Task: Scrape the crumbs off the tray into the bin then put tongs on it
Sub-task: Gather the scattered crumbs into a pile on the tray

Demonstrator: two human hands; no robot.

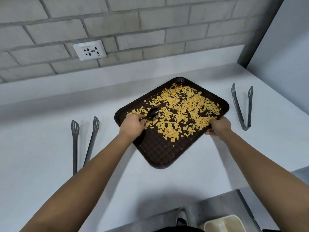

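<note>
A dark brown tray [157,153] lies at an angle on the white counter, its far half strewn with yellow crumbs [182,108]. My left hand [133,125] is closed on a black spoon [153,113] whose bowl rests on the tray among the crumbs near the left rim. My right hand [219,126] grips the tray's right edge. One pair of grey tongs [242,106] lies on the counter right of the tray. A second pair of grey tongs [83,143] lies to the left, partly hidden by my left forearm.
A cream bin [224,223] shows at the bottom right, below the counter's front edge [150,216]. A grey brick wall with a white socket [89,50] rises behind the counter. A pale side panel [280,47] closes off the right.
</note>
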